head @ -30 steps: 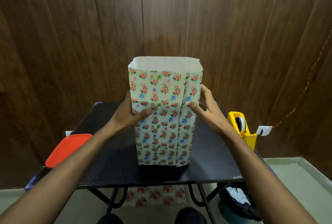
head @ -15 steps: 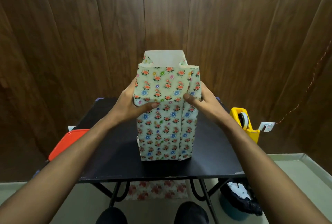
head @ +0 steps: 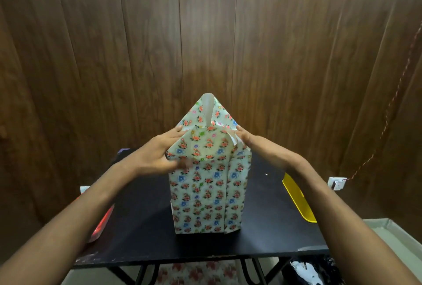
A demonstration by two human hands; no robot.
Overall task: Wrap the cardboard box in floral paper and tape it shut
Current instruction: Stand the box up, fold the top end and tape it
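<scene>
Left hand (head: pixel 157 154) and right hand (head: pixel 262 147), fingers straight, press the floral paper (head: pixel 205 182) flat against the upright box's sides on the black desk (head: pixel 141 227), the paper peaking above.

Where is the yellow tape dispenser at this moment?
In the head view the yellow tape dispenser lies at the right edge of the black table, partly hidden behind the right forearm.

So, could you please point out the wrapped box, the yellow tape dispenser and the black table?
wrapped box (head: pixel 205 193), head view, front floral face.
yellow tape dispenser (head: pixel 298 200), head view, visible yellow side.
black table (head: pixel 146 227), head view, bare top left of the box.
</scene>
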